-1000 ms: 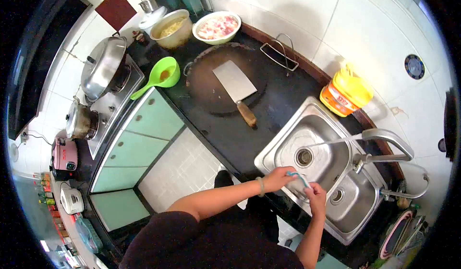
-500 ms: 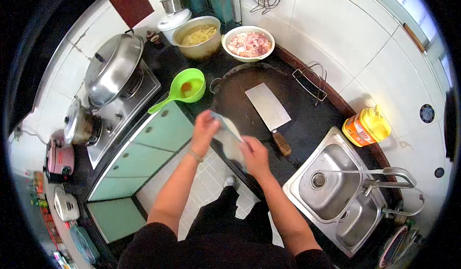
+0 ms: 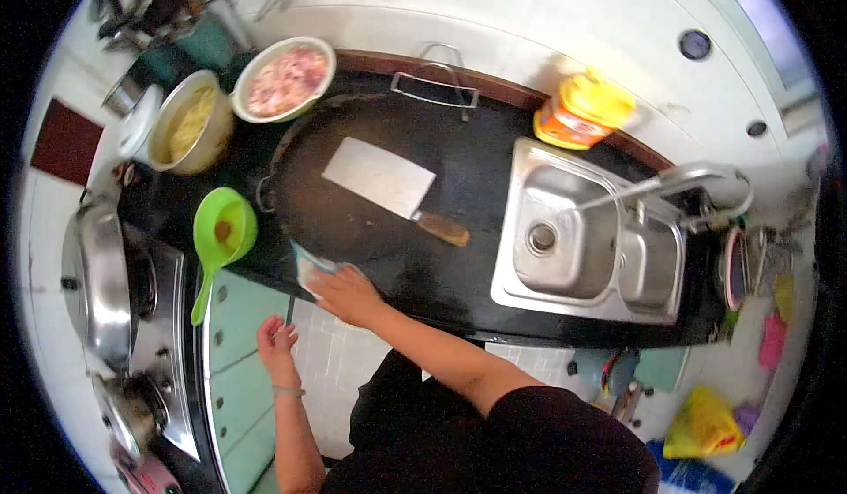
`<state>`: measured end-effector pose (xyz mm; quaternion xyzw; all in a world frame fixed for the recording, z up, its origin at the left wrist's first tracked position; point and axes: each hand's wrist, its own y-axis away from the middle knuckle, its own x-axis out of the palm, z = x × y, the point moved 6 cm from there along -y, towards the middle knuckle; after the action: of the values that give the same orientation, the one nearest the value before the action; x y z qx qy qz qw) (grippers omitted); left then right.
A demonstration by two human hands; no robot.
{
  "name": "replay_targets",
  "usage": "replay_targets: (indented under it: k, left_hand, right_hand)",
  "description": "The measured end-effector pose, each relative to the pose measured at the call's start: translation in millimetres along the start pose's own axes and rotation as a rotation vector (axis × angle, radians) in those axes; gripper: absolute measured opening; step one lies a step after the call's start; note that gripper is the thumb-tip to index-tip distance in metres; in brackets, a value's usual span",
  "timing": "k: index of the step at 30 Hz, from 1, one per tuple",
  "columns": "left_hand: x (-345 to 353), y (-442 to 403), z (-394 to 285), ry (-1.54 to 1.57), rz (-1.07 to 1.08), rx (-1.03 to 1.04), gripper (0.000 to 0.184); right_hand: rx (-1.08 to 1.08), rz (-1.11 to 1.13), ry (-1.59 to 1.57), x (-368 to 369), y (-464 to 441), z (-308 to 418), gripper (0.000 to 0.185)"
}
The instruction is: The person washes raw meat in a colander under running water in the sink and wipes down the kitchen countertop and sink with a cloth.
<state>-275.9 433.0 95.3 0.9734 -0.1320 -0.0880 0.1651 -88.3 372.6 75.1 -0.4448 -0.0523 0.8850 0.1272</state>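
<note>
My right hand [image 3: 346, 295] presses a white cloth with a blue edge [image 3: 311, 267] on the black counter's front edge, beside the round cutting board [image 3: 304, 181]. Below and to the left, my left hand [image 3: 279, 344] is held in the air with its fingers apart and nothing in it. A cleaver [image 3: 379, 176] lies on the board, its wooden handle pointing right. The green ladle [image 3: 224, 227], with some liquid inside, rests at the counter's edge to the left of the cloth.
A bowl of cut meat [image 3: 287, 83] and a pot of pale strips [image 3: 191, 123] stand at the back left. To the right are a double sink [image 3: 565, 229] with running water and a yellow container [image 3: 584, 110]. A lidded wok [image 3: 106, 282] sits on the stove.
The cloth has gone from over the sink to the counter edge near the board. My left hand has let go of it. The view has turned, and the board now appears further left.
</note>
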Motion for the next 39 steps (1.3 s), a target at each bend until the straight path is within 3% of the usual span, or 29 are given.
replay_targets:
  k: [2, 3, 5, 6, 8, 10, 12, 14, 15, 16, 18, 20, 21, 23, 24, 28, 30, 33, 34, 36, 38, 39]
  left_hand:
    - [-4, -7, 12, -0.019, 0.036, -0.014, 0.029]
    - [-2, -9, 15, -0.034, 0.031, -0.028, 0.028]
    - [14, -4, 12, -0.051, 0.090, -0.029, 0.028]
    - [20, -1, 9, -0.063, 0.119, -0.023, 0.028]
    - [37, 8, 2, -0.096, 0.185, -0.012, 0.027]
    - [62, 14, -1, -0.114, 0.290, -0.002, 0.027]
    - [71, 19, -3, -0.110, 0.288, 0.034, 0.025]
    - [89, 25, -5, -0.124, 0.270, 0.029, 0.025]
    - [101, 32, -8, -0.165, 0.330, 0.060, 0.026]
    - [121, 40, -13, -0.187, 0.366, 0.064, 0.026]
    - [164, 52, -21, -0.247, 0.512, 0.096, 0.026]
    - [207, 60, -17, -0.263, 0.593, 0.101, 0.024]
    - [232, 75, -22, -0.285, 0.664, 0.118, 0.023]
    - [270, 93, -21, -0.351, 0.774, 0.156, 0.021]
    - [290, 107, -22, -0.334, 0.819, 0.124, 0.019]
    - [358, 163, -6, -0.325, 1.003, 0.143, 0.017]
    - [389, 198, -4, -0.450, 1.138, 0.247, 0.015]
    - [436, 253, 27, -0.523, 1.295, 0.399, 0.013]
    - [450, 273, 22, -0.635, 1.327, 0.628, 0.014]
    - [467, 305, 25, -0.641, 1.434, 0.732, 0.015]
    - [484, 335, 29, -0.675, 1.480, 0.702, 0.016]
    - [492, 347, 33, -0.692, 1.515, 0.675, 0.016]
  right_hand:
    - [0.112, 0.068, 0.106, -56, 45, -19, 0.036]
    - [0.189, 0.087, 0.202, -87, 64, -39, 0.024]
    - [0.538, 0.205, 0.612, -133, 101, -97, 0.018]
    - [0.731, 0.184, 0.523, -156, 118, -129, 0.017]
    - [0.398, -0.875, 0.661, -201, 177, -167, 0.018]
    - [1.007, -0.737, -0.013, -206, 240, -249, 0.026]
    - [1.127, -0.834, 0.000, -216, 280, -260, 0.029]
    - [1.105, -0.627, -0.140, -227, 280, -225, 0.037]
    - [0.810, -0.862, 0.150, -226, 277, -193, 0.024]
    - [0.847, -0.553, 0.053, -224, 269, -168, 0.032]
    - [1.045, 0.001, 0.332, -164, 270, -142, 0.038]
    - [0.617, -0.316, 0.256, -183, 303, -94, 0.042]
    - [0.763, -0.190, 0.249, -182, 322, -107, 0.045]
    - [0.953, -0.192, 0.437, -212, 380, -135, 0.045]
    - [0.980, -0.341, 0.518, -230, 409, -141, 0.044]
    - [0.997, -0.539, 0.506, -292, 483, -197, 0.041]
    - [1.379, -0.445, 0.340, -296, 533, -263, 0.040]
    - [1.347, -0.844, 0.459, -367, 619, -302, 0.035]
    - [1.308, -0.973, 0.510, -392, 638, -298, 0.034]
    - [1.187, -0.984, 0.510, -437, 672, -279, 0.031]
    - [1.325, -0.721, 0.572, -450, 705, -275, 0.032]
    - [1.552, -0.575, 0.435, -440, 721, -280, 0.032]
